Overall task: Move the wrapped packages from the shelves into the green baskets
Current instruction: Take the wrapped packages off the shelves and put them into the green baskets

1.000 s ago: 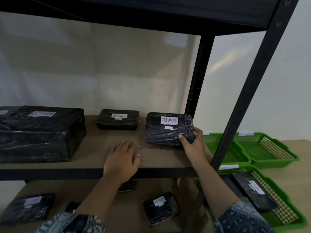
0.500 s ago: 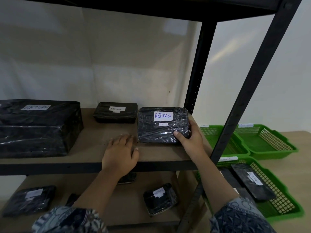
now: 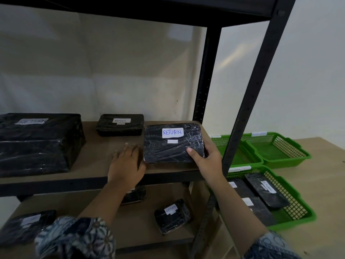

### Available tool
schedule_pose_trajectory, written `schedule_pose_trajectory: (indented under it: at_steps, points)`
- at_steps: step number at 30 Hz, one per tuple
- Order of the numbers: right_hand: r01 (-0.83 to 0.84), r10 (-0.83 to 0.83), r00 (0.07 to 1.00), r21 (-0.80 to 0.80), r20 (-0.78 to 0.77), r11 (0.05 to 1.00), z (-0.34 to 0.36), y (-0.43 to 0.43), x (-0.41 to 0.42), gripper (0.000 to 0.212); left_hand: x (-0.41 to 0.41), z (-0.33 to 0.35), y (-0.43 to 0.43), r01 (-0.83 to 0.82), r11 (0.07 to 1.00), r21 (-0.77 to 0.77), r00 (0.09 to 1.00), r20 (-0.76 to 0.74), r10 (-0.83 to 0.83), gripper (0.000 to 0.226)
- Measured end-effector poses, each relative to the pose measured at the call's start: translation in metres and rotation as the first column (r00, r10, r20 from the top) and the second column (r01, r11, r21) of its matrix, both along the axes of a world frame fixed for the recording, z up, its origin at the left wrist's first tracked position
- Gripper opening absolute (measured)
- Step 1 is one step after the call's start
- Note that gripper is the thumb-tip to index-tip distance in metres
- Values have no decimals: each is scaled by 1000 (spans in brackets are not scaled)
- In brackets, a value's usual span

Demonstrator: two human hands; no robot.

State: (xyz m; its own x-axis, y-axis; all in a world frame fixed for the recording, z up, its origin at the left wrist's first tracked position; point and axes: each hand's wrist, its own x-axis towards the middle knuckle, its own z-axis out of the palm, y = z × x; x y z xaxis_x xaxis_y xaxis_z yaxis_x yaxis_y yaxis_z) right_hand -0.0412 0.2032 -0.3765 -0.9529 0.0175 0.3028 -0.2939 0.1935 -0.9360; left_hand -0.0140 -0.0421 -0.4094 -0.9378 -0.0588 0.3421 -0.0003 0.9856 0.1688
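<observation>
A black wrapped package with a white RETURN label is tilted up off the right end of the shelf board. My right hand grips its near right corner, thumb on top. My left hand lies flat on the shelf just left of the package, fingers spread, holding nothing. A large wrapped package and a small one stay on the same shelf. Green baskets sit to the right: the near basket holds wrapped packages, and the far basket shows nothing inside.
The black front post of the rack stands between the held package and the baskets. A third green basket sits behind that post. On the lower shelf lie more wrapped packages, with one at the left.
The held package has tipped further toward me and slid left along the shelf with my right hand. My left hand has stayed flat on the shelf beside it.
</observation>
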Motion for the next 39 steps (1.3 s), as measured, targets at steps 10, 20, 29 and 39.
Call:
schedule_pose_trajectory:
  at_steps: [10, 20, 29, 39]
  points:
    - [94, -87, 995, -126, 57, 988, -21, 36, 61, 33, 37, -7, 20, 91, 994, 58, 992, -96, -86, 55]
    - [210, -179, 968, -172, 178, 963, -61, 84, 122, 31, 87, -49, 64, 123, 991, 47, 991, -57, -120, 68]
    - [378, -347, 916, -148, 201, 914, -80, 147, 156, 26, 107, -79, 129, 254, 967, 0, 963, 89, -253, 66]
    - [560, -517, 817, -135, 255, 818, -106, 222, 154, 24, 90, -91, 223, 490, 867, 89, 864, 80, -496, 71]
